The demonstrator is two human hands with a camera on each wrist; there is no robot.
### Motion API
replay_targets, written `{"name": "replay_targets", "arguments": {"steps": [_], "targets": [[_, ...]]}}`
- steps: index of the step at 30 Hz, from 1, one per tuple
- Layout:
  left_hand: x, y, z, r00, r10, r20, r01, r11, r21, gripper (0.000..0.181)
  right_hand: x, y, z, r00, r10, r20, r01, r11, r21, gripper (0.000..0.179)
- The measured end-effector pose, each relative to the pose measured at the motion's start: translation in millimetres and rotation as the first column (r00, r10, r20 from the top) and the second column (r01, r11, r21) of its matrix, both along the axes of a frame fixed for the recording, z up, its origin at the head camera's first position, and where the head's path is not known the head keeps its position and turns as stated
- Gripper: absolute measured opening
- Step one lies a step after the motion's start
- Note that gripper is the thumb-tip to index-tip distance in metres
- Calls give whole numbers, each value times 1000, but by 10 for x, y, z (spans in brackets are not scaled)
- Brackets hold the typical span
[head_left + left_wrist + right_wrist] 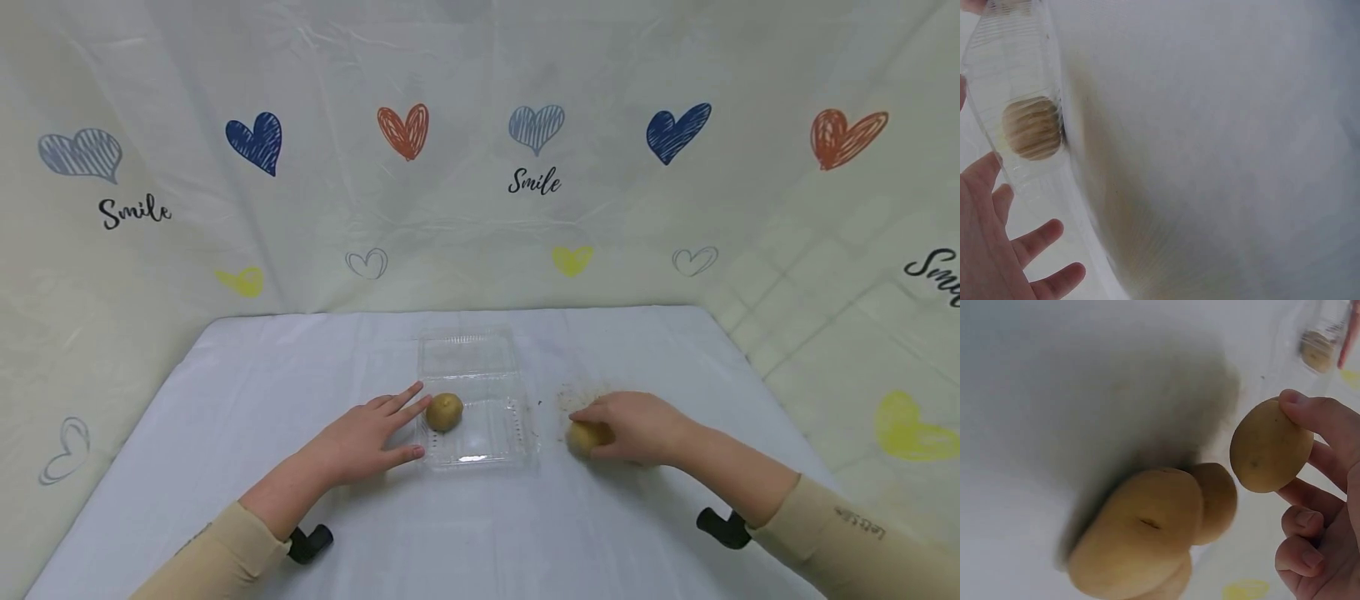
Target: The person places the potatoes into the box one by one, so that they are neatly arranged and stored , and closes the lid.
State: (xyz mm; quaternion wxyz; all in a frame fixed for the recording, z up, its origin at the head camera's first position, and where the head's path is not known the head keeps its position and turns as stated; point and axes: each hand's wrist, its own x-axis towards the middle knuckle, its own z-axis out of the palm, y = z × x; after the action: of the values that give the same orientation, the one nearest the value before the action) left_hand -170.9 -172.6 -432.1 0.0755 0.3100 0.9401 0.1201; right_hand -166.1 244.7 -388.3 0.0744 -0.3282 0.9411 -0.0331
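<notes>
A clear plastic clamshell container [487, 429] lies with its lid folded back on the white cloth. One small potato [444, 412] rests at the left side of its base. My left hand [367, 442] spreads its straight fingers along the container's left edge, fingertips right at the rim. To the right of the container, my right hand [641, 427] pinches another potato [1271, 447] between thumb and fingers, with the last two fingers curled in. Beside it in the right wrist view are a larger potato [1141, 531] and a smaller potato [1216, 503], both hidden behind the hand in the head view.
Brown dirt specks [573, 396] mark the tablecloth [480, 533] by the right hand. Behind the table hangs a pale sheet [465, 50] printed with hearts and "Smile". Black wrist mounts [311, 543] show below the beige sleeves.
</notes>
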Motion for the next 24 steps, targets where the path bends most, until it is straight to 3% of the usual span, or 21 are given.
{"name": "replay_targets", "arguments": {"steps": [7, 15, 24], "targets": [[-4, 6, -4, 1000, 7, -4, -7, 1000, -11, 79, -71, -95, 210, 1000, -22, 21, 24, 998, -56, 48], [-5, 6, -4, 1000, 5, -9, -6, 1000, -21, 79, -192, -414, 383, 998, -7, 70, 15, 993, -115, 49], [0, 12, -15, 1000, 11, -10, -11, 1000, -18, 79, -344, -811, 274, 988, 109, 106, -97, 989, -113, 51]]}}
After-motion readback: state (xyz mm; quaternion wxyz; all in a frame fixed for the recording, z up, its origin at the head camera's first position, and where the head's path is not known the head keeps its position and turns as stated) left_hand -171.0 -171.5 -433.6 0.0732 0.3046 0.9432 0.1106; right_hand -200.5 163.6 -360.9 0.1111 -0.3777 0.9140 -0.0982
